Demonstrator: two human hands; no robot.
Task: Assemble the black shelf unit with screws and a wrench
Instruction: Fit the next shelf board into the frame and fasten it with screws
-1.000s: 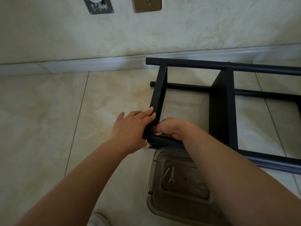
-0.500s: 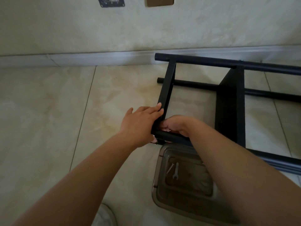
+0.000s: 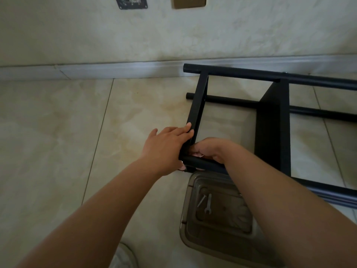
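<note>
The black shelf unit lies on its side on the tiled floor, its poles running off to the right. My left hand braces the near corner of the end panel: fingers lie flat on the outer face and the thumb hooks under the near pole. My right hand reaches over that pole with its fingers curled into the inside of the same corner; what they pinch is hidden. A small silver wrench and a screw lie in a clear plastic container just below the corner.
The wall and its skirting board run close behind the shelf's far pole. A socket plate sits on the wall above. My white shoe shows at the bottom edge. Bare tiles spread to the left.
Both hands have stayed at the same corner of the shelf. Only my view has shifted a little, so the shelf sits further right in the picture.
</note>
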